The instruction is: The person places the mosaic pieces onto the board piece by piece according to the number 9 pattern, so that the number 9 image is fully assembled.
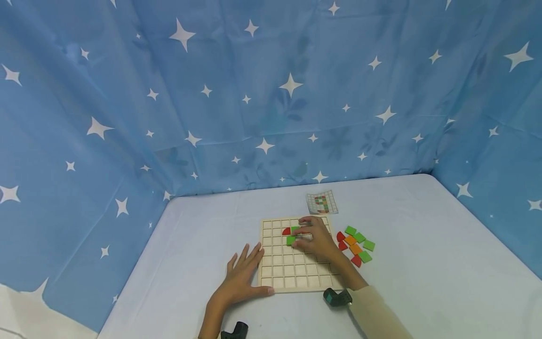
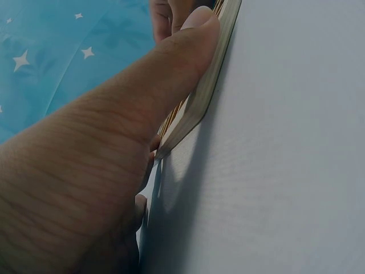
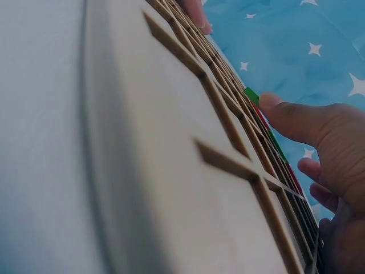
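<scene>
A pale wooden grid board lies on the table under both hands. My left hand rests at its front left corner, fingers spread along the left edge. In the left wrist view the thumb lies against the front edge. My right hand reaches over the upper part of the board. Its thumb touches a green square tile, with the tip at a green tile in the right wrist view. A red quarter-round tile and another green tile sit in cells above; the fingers partly cover this area.
Right of the board lie several loose tiles: green squares, orange squares and red quarter-rounds. Behind the board is a pattern card with a coloured grid. A blue star-printed curtain surrounds the white table.
</scene>
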